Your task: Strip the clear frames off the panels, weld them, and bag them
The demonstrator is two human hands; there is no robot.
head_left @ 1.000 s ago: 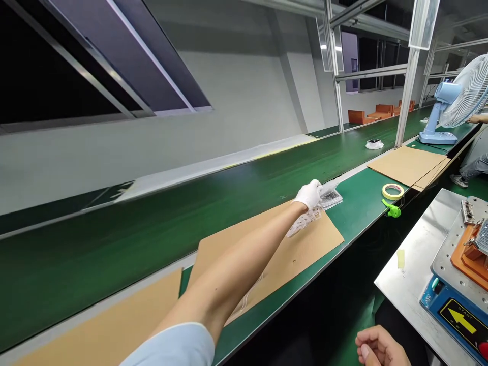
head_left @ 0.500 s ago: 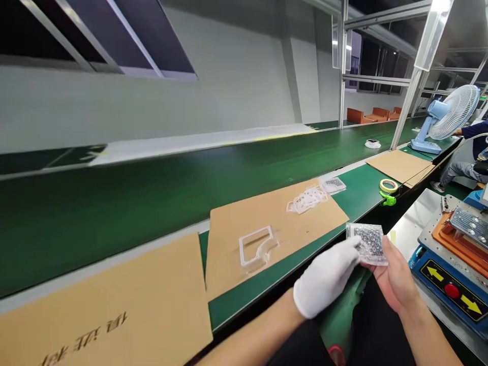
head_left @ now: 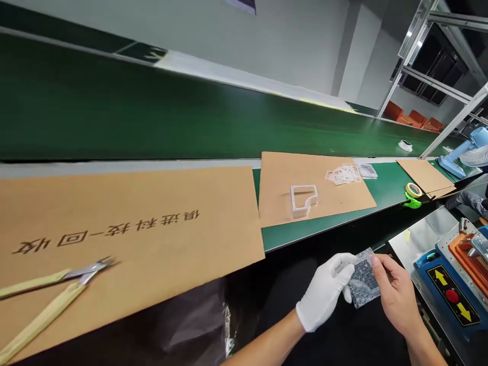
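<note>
Head view: plastic packet (head_left: 364,279) between left hand (head_left: 324,292) and right hand (head_left: 396,300).

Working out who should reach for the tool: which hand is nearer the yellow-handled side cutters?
Left: the gloved left hand is nearer, well to the right of the side cutters. The bare right hand is farther right, holding the same plastic packet.

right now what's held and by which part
A dark-patterned clear plastic piece, held at its side edges between the gloved left hand and bare right hand.
</note>
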